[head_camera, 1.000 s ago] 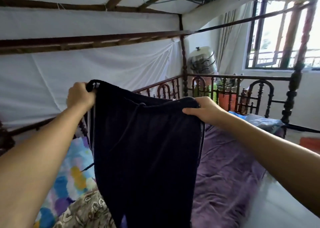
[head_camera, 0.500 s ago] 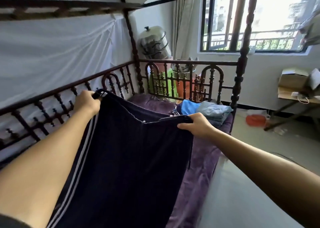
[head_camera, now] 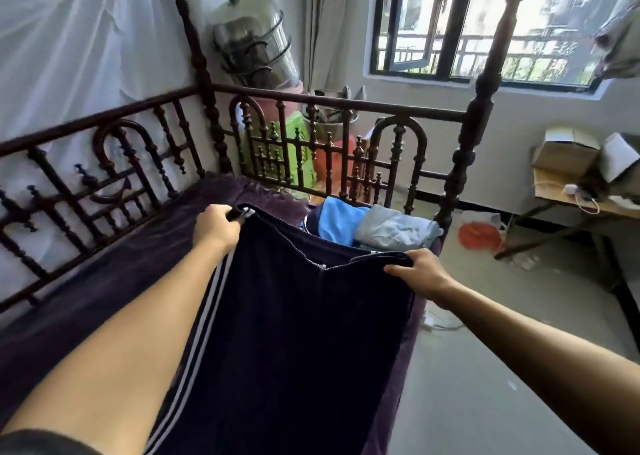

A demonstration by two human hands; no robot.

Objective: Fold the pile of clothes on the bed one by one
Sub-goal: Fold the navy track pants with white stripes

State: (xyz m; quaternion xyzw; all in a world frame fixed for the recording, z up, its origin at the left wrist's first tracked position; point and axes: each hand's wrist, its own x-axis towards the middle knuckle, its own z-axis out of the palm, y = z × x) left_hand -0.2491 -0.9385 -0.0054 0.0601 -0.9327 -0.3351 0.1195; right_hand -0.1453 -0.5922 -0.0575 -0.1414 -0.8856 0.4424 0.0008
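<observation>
My left hand (head_camera: pixel 216 226) and right hand (head_camera: pixel 420 273), fingers curled, grip the waistband corners of the navy white-striped fabric trousers (head_camera: pixel 294 333); I'd lay them taut and flat on the purple-sheeted bed (head_camera: pixel 104 281).

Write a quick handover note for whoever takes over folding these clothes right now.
Left hand grips one waistband corner of the dark navy trousers with white side stripes.
Right hand grips the other corner; the trousers are held out over the purple bedsheet.
Done: folded blue and pale grey clothes at the bed's far end.
Left: fold these trousers and add them there; any unfolded pile is out of view.
</observation>
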